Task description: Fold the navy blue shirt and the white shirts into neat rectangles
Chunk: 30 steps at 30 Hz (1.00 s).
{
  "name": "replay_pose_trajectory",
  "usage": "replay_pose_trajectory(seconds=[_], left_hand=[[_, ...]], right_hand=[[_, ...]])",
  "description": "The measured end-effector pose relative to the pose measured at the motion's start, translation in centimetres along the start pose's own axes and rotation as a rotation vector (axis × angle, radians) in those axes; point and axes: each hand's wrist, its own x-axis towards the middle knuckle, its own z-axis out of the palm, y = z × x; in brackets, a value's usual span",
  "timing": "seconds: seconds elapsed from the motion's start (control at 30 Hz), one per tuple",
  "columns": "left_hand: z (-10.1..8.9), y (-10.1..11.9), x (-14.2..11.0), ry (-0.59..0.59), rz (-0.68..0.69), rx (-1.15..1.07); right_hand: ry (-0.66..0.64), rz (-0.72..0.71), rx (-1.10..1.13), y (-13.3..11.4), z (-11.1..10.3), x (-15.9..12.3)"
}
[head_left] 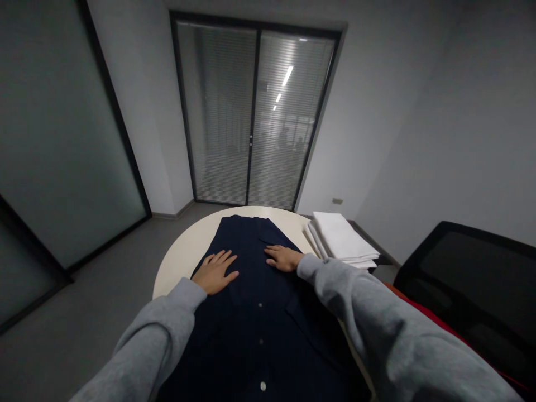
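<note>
With its fingers spread open, the left hand lies flat on the dark shirt, which covers the table beneath both hands' fingers; the right hand, fingers extended, also rests on it, left of the white cloths.

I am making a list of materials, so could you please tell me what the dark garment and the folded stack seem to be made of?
Dark garment: probably woven cotton or a blend, matte; it lies flat with soft creases and barely reflects light.
Folded stack: likely white cloth, matte, with soft rounded folds; the exact fibre cannot be told.
</note>
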Motion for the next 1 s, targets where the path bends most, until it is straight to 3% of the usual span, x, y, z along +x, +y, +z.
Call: replay_pose_trajectory(seconds=[0.2,0.4,0.5,0.6,0.7,0.8,0.9,1.0], left_hand=[[-0.1,-0.2,0.1,0.02,0.002,-0.013],[-0.1,-0.3,0.2,0.03,0.004,-0.036],[0.1,-0.4,0.3,0.041,0.006,-0.049],[0.2,-0.5,0.4,0.043,0.007,-0.064],[0.0,-0.5,0.3,0.036,0.006,-0.069],[-0.3,-0.4,0.2,0.022,0.005,-0.06],[-0.4,-0.3,0.1,0.015,0.007,-0.058],[-0.2,-0.3,0.1,0.02,0.013,-0.055]], right_hand=[[0.1,0.257,-0.14,1.7,0.3,3.5],[0.182,0.528,-0.251,5.0,-1.9,5.8],[0.196,0.504,-0.245,5.7,-2.3,6.3],[0.144,0.415,-0.184,5.7,-1.3,6.3],[0.077,0.406,-0.105,5.3,-0.1,5.9],[0.084,0.41,-0.077,4.2,-0.1,5.2],[0.14,0.366,-0.087,2.3,-1.4,3.3],[0.165,0.33,-0.071,0.0,-1.9,-1.0]])
